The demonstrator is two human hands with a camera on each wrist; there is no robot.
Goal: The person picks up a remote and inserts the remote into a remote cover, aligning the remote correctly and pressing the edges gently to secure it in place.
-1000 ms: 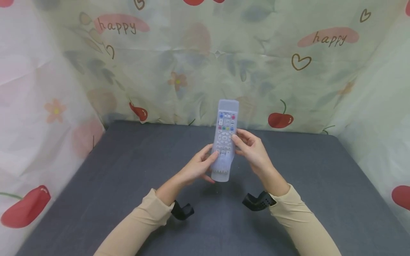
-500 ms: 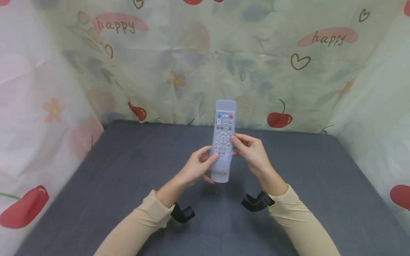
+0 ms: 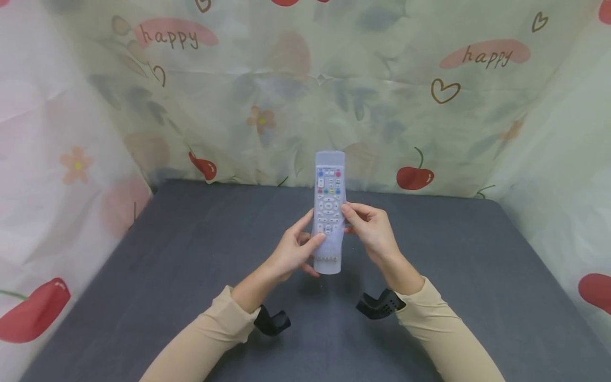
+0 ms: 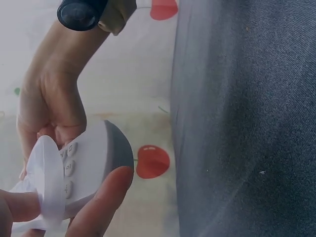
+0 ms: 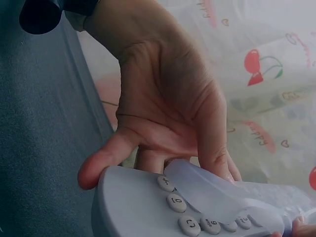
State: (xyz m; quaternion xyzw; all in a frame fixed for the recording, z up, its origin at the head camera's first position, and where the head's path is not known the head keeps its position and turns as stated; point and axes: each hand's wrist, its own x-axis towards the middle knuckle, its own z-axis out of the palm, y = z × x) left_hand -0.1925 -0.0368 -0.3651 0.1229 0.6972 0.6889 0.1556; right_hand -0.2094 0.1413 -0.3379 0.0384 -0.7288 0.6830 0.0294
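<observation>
A grey-white remote control (image 5: 133,200) is held up above the table, its button side facing the head camera. Translucent silicone sleeve (image 3: 330,159) covers its upper part; the wrist views show the sleeve's loose rim lifted around the buttons, and the remote's lower end bare. My left hand (image 3: 292,252) grips the lower left side, thumb on the front and little finger by the bottom end. My right hand (image 3: 374,228) pinches the right edge near mid-length, thumb in front. Its other fingers are partly hidden behind the remote.
The dark grey table (image 3: 191,276) lies beneath both hands. Printed fabric (image 3: 286,95) with cherries and lettering encloses the back and sides. Black camera mounts (image 3: 381,305) project inward from both wrists.
The remote and its sleeve have shifted slightly left and turned more upright. Both hands keep hold of them, and the right hand has moved a little left and down.
</observation>
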